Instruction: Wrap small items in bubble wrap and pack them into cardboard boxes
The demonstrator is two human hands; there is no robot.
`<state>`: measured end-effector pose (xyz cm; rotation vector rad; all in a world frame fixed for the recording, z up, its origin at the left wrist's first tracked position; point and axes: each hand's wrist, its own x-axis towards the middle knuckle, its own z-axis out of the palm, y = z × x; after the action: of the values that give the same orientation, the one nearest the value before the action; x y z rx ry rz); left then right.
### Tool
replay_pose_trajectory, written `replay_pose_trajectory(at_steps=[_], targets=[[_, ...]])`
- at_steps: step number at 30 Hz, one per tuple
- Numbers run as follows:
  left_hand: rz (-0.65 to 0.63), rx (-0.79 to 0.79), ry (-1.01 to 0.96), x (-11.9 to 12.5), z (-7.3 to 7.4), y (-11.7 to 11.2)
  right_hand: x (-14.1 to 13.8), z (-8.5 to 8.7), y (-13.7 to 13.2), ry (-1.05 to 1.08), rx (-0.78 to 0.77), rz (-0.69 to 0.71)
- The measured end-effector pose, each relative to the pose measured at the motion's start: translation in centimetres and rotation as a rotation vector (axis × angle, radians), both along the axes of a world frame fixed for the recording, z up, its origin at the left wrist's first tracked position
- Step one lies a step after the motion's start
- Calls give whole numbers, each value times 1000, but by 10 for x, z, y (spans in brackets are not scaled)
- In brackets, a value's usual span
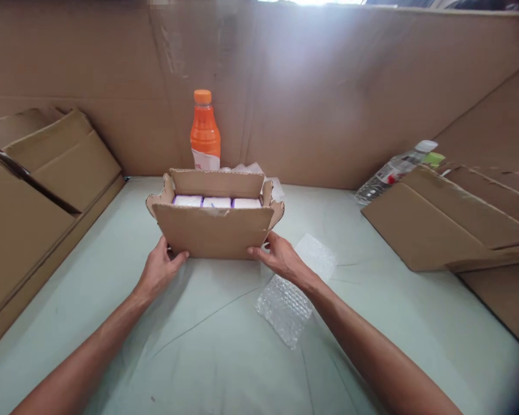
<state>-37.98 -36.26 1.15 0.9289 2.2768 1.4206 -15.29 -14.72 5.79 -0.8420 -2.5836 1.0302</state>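
An open cardboard box point(214, 230) is in the middle of the head view, its top flaps raised. Inside it, three white-topped packs with purple edges point(217, 202) sit side by side. My left hand point(161, 266) grips the lower left corner, thumb on the front face. At the lower right corner my right hand point(281, 255) grips the box in the same way. The fingers of both hands are partly hidden behind the box. A sheet of bubble wrap point(284, 310) lies flat on the table, passing under my right forearm.
An orange bottle point(205, 132) stands behind the box, near crumpled clear plastic point(277, 187). A clear bottle point(391, 173) leans at the right beside cardboard boxes point(441, 225). More cardboard boxes point(30, 213) line the left side. A tall cardboard wall point(307, 104) closes off the back of the pale table point(190, 357).
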Motion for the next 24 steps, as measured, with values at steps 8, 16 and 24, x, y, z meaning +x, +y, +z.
replay_pose_trajectory(at_steps=[8,16,24], targets=[[49,100,-39,-23,-8,46,9,-24,42,105,61,-96],[-425,-113,398,95,-10,-27,126,-59,71,-148,366,-412],[-786,-492,503,173,27,50,130,-55,24,-3,342,-509]])
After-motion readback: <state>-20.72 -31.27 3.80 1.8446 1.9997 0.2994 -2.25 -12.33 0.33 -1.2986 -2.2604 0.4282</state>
